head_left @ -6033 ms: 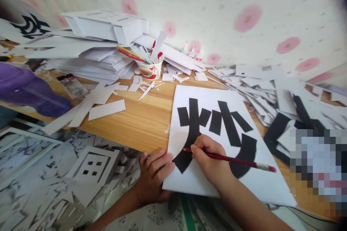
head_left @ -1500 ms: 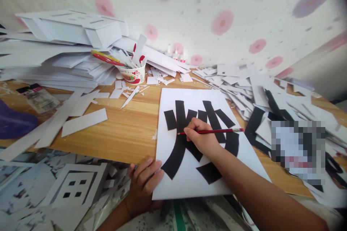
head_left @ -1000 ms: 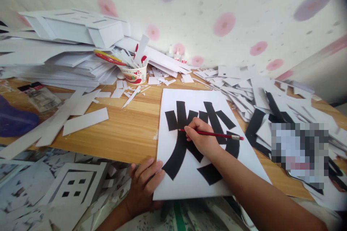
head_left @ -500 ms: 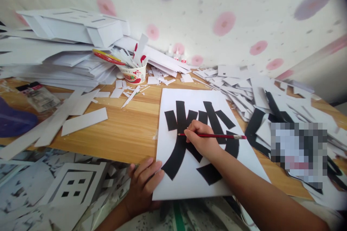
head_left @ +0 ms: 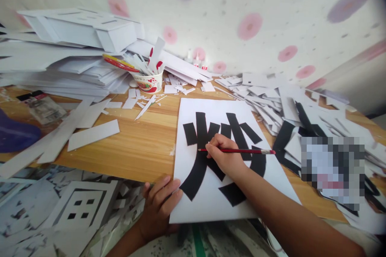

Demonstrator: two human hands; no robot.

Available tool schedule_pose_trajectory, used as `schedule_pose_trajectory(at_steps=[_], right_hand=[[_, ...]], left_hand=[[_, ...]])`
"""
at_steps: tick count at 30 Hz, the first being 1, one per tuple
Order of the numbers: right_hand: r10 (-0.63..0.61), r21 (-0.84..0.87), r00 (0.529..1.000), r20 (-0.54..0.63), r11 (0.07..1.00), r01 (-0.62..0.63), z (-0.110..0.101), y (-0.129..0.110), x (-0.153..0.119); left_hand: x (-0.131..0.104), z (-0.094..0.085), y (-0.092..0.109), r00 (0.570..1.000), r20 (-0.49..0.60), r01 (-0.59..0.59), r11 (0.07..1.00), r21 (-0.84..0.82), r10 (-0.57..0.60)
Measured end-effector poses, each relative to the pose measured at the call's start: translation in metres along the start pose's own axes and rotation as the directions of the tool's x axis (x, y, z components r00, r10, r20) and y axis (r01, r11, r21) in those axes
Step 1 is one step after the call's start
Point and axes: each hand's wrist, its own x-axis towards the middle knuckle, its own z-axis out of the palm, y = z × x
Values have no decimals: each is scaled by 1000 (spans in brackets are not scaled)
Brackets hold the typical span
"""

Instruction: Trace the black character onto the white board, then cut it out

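Note:
A white board lies at the table's front edge, its near end sticking out past it. On the board sits a large black cut-out character. My right hand pinches a dark red pencil, held nearly level with its eraser end to the right. The pencil's tip is at the left edge of a black stroke; whether it touches the board I cannot tell. My left hand holds the board's lower left edge, fingertips on top and the rest partly hidden beneath.
A paper tub of scissors and strips stands behind, left of small white bottles. White sheets and a boxy white structure are stacked at the left. White offcuts cover the right side. Scraps fill the space below.
Almost nothing differs. The right hand and pencil have shifted very slightly to the right, while the left hand and the board stay in place.

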Motion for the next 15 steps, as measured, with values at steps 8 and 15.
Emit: schedule_pose_trajectory(at_steps=[8, 15], right_hand=[[113, 220, 993, 18, 969, -115, -1, -2, 3], [182, 371, 983, -17, 914, -163, 0, 0, 9]], left_hand=[[-3, -1, 1, 1000, 9, 22, 1000, -15, -22], [6, -26, 7, 988, 91, 138, 980, -141, -126]])
